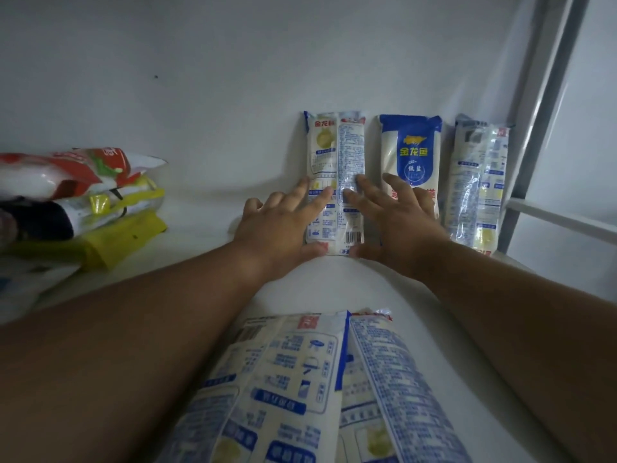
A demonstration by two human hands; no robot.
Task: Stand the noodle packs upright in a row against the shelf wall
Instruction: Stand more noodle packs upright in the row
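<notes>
Three long noodle packs stand upright against the white back wall (200, 95). The left pack (334, 152) is white with blue print; my left hand (280, 225) and my right hand (397, 218) press on its two sides, fingers spread flat over its lower half, thumbs at its base. A blue-topped pack (411, 145) stands to its right, partly behind my right hand. The third pack (477, 182) stands at the far right beside the frame. One more noodle pack (300, 389) lies flat on the shelf between my forearms, close to me.
A pile of red, white and yellow bags (76, 202) lies on the left of the shelf. A grey metal shelf post (547, 105) and a white rail (561, 218) bound the right side. White shelf surface (334, 285) shows between the packs.
</notes>
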